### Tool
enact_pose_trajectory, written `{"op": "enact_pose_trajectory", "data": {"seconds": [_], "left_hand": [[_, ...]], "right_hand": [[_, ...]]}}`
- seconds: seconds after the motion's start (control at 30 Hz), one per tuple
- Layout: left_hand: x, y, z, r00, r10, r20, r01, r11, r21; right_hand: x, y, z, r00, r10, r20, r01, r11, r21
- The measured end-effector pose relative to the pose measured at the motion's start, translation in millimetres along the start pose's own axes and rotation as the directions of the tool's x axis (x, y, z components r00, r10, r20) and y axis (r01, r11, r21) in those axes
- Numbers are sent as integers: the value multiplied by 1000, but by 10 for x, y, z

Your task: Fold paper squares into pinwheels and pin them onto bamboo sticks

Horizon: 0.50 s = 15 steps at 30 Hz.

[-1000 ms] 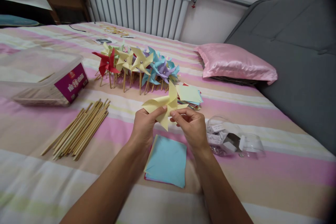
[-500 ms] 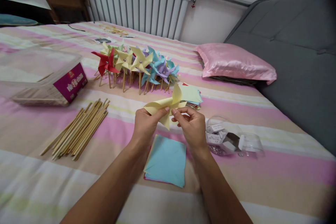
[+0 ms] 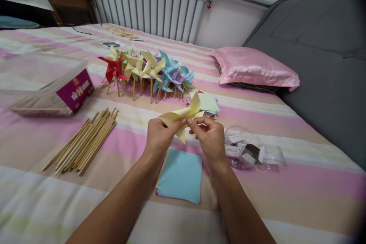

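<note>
Both hands hold a pale yellow paper pinwheel (image 3: 183, 115) above the striped bed. My left hand (image 3: 160, 135) pinches its centre from the left. My right hand (image 3: 208, 137) pinches it from the right with thumb and forefinger. Below the hands lies a stack of square papers with a light blue sheet (image 3: 180, 175) on top. A bundle of wooden sticks (image 3: 85, 142) lies to the left. Finished pinwheels on sticks (image 3: 145, 70), red, yellow, blue and purple, lie in a row beyond the hands.
A clear plastic box with a purple label (image 3: 51, 91) sits at the left. Small clear containers (image 3: 251, 151) holding pins and slips lie at the right. More coloured paper squares (image 3: 207, 103) lie behind the hands. A pink pillow (image 3: 254, 69) and grey headboard (image 3: 320, 57) are at the right.
The yellow pinwheel has tilted flatter and sunk slightly between my fingers. Both hands have stayed in nearly the same place.
</note>
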<state>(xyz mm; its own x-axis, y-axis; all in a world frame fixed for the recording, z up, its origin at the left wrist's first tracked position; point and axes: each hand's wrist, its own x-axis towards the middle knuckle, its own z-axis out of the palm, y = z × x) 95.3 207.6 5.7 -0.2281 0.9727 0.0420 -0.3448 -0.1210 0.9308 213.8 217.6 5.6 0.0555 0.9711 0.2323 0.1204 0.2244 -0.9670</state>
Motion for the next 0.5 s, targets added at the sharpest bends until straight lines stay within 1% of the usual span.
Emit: {"op": "enact_pose_trajectory", "data": {"seconds": [0.3, 0.43, 0.5], "left_hand": [[1, 20, 29, 1000, 1, -27, -1, 1000, 26], [-6, 19, 28, 1000, -23, -13, 23, 1000, -2], [-7, 16, 20, 999, -43, 3, 43, 998, -43]], "right_hand": [[0, 0, -9, 1000, -1, -14, 1, 1000, -27], [-1, 9, -7, 1000, -18, -16, 18, 999, -35], [-5, 11, -4, 999, -31, -13, 31, 999, -42]]}}
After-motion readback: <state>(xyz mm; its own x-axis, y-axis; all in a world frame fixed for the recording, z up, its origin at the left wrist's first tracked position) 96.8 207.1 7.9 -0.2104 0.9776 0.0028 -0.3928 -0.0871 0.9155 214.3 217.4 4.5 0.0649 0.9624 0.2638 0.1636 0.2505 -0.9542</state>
